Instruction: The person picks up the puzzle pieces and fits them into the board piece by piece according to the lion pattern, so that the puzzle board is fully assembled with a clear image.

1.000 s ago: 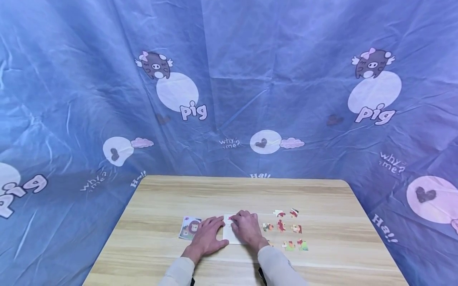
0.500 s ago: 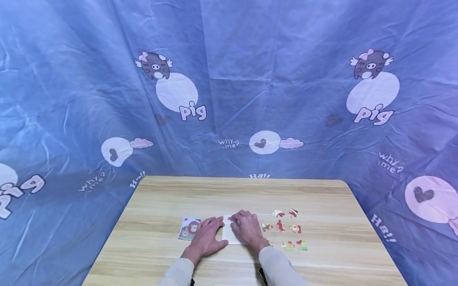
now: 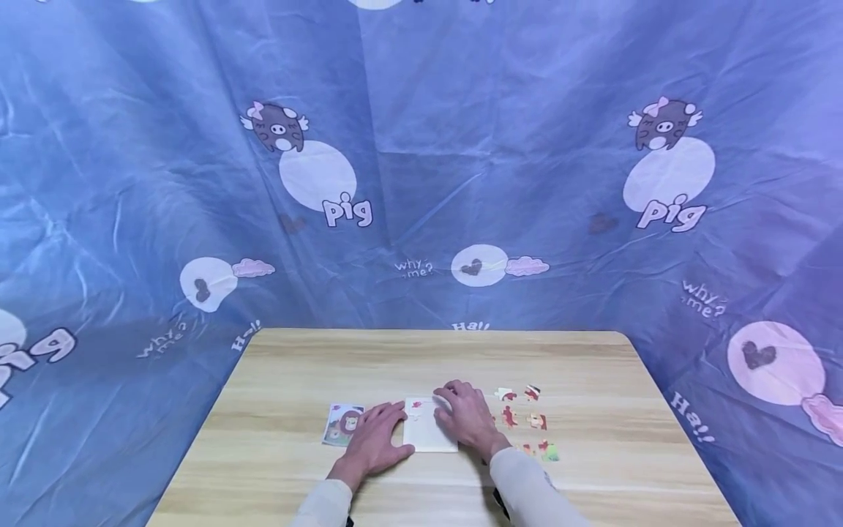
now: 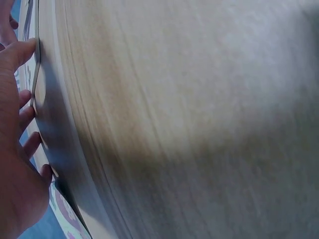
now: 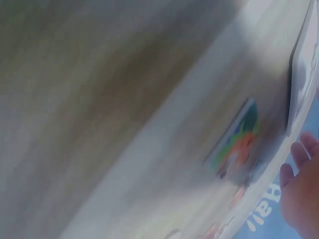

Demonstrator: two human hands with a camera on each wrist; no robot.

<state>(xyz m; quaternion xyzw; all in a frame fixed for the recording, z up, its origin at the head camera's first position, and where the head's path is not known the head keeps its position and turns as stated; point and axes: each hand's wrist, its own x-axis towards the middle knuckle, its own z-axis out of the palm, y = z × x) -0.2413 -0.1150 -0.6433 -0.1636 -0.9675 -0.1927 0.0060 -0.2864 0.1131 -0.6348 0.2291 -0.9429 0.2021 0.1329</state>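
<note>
A flat white puzzle board lies at mid-table in the head view, with a piece showing a small pink figure in its upper left corner. My left hand rests along the board's left side, its thumb and forefinger spread at two corners. In the left wrist view the fingertips touch the board's edge. Over the board's right part is my right hand, fingers loosely bent, with nothing seen between them. In the right wrist view those fingers are apart from the board.
Several loose jigsaw pieces lie in rows to the right; my right hand and forearm hide some. A lion picture card lies on the left, partly under my left hand. The wooden table backs onto a blue printed curtain.
My right hand has left the corner piece and moved right, and the piece now shows on the board. The left hand stays at the board. The head view has shifted slightly.
</note>
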